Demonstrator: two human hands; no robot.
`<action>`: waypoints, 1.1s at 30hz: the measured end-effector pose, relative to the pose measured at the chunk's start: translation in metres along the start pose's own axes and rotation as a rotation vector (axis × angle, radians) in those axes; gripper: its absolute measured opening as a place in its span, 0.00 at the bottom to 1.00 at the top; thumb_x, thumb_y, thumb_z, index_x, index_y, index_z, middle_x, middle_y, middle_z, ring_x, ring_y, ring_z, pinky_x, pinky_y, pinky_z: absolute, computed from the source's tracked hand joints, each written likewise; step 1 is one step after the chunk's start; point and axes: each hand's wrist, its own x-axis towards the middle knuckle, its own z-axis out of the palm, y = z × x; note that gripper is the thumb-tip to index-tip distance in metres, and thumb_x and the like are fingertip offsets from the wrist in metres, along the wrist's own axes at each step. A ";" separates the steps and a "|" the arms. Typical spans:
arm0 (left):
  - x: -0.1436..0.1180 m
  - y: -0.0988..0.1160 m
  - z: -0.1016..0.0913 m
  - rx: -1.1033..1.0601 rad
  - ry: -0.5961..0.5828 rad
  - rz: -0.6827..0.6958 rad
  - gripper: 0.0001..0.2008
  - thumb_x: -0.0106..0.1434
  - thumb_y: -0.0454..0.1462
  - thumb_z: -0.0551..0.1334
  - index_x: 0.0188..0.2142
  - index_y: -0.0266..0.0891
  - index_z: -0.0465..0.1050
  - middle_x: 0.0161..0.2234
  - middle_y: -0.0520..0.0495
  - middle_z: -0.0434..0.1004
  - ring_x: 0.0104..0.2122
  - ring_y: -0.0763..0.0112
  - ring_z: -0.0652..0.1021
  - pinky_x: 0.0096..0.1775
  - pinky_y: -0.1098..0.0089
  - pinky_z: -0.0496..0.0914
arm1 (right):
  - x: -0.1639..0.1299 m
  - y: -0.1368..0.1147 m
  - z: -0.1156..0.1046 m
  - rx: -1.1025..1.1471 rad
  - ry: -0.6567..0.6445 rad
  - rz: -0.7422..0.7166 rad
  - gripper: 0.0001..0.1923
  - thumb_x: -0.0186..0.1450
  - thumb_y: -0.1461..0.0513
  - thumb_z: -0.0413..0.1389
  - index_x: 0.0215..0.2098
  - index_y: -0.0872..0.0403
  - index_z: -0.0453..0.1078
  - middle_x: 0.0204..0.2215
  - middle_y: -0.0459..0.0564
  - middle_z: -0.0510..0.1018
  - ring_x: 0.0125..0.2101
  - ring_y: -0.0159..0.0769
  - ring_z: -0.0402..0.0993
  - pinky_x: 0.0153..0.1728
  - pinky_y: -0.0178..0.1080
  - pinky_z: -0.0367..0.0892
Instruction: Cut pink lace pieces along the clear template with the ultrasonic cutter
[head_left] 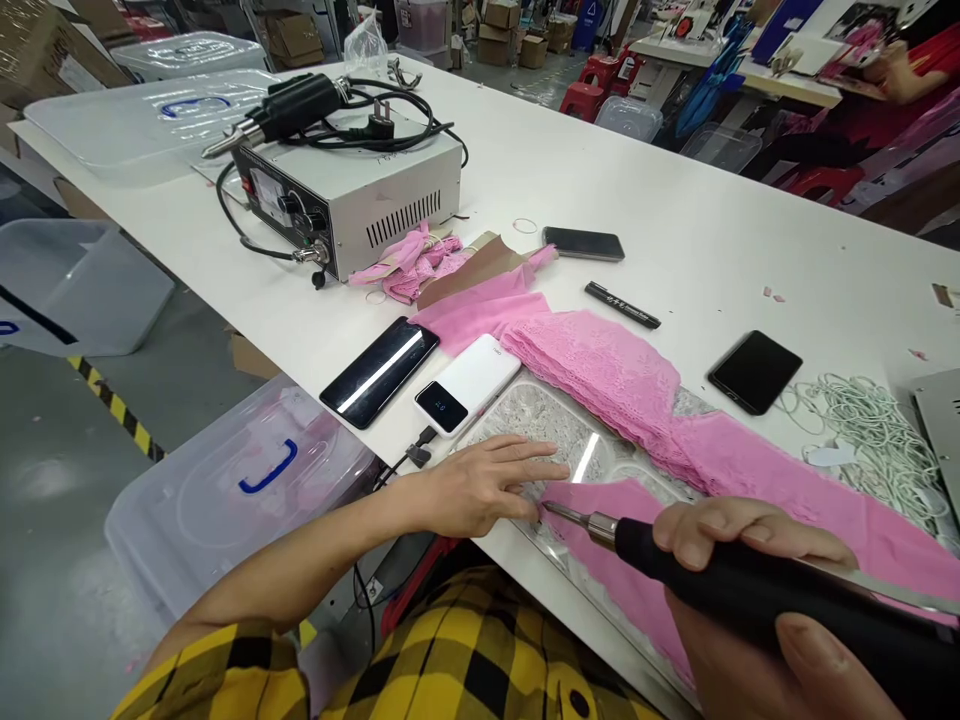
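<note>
- Right hand (750,600), lower right of frame: grip wrapped closed around the black cutting tool (750,580). Long axis runs from lower right up-left, metal tip at frame centre-bottom.
- Tip sits on the edge of the pink lace strip (637,400), right at the left hand's fingertips (551,480).
- Left hand (480,485): flat and open, holding nothing, pressing the fabric onto the clear plate (525,420).
- Lace extends from the tip up and right across the bench (712,230); left hand is nearer the cut point.
- Power bank (469,385) and phone (379,370) just left of the plate.
</note>
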 end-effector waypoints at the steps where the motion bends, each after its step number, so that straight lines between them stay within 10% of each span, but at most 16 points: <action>1: 0.000 0.000 0.000 -0.002 0.005 0.003 0.15 0.61 0.24 0.57 0.38 0.39 0.79 0.61 0.44 0.69 0.65 0.60 0.62 0.63 0.58 0.61 | 0.000 0.000 0.000 -0.004 0.011 -0.002 0.11 0.57 0.56 0.58 0.37 0.51 0.70 0.29 0.46 0.68 0.28 0.35 0.67 0.32 0.46 0.70; 33: 0.000 0.002 -0.001 0.029 0.010 -0.039 0.25 0.54 0.21 0.52 0.45 0.36 0.78 0.62 0.43 0.67 0.65 0.58 0.62 0.62 0.57 0.63 | 0.020 0.014 -0.004 -0.004 0.064 -0.127 0.09 0.55 0.59 0.56 0.34 0.53 0.71 0.28 0.46 0.72 0.23 0.33 0.68 0.26 0.44 0.69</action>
